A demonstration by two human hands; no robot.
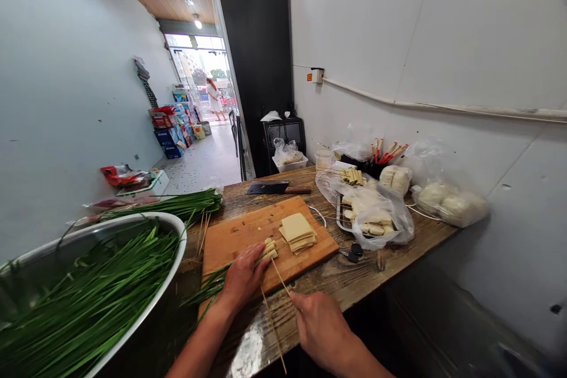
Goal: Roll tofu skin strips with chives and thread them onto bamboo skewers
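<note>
On the near edge of the wooden cutting board (248,233), our left hand (243,277) curls down over a small bundle of folded tofu skin pieces (270,250), fingers closed around them and pinning them to the wood. Our right hand (319,326) sits nearer to us, off the board over the worn wooden counter (354,274), pinched shut on the near end of a thin bamboo skewer (280,276). That skewer's long axis runs from our right hand away and to the left, its far tip touching the bundle just beside our left fingertips. A second skewer (272,331) lies loose on the counter between our wrists. Farther along the board rests a stack of tofu skin sheets (297,231), and to the left a big metal basin (133,230) holds garlic chives (88,301).
</note>
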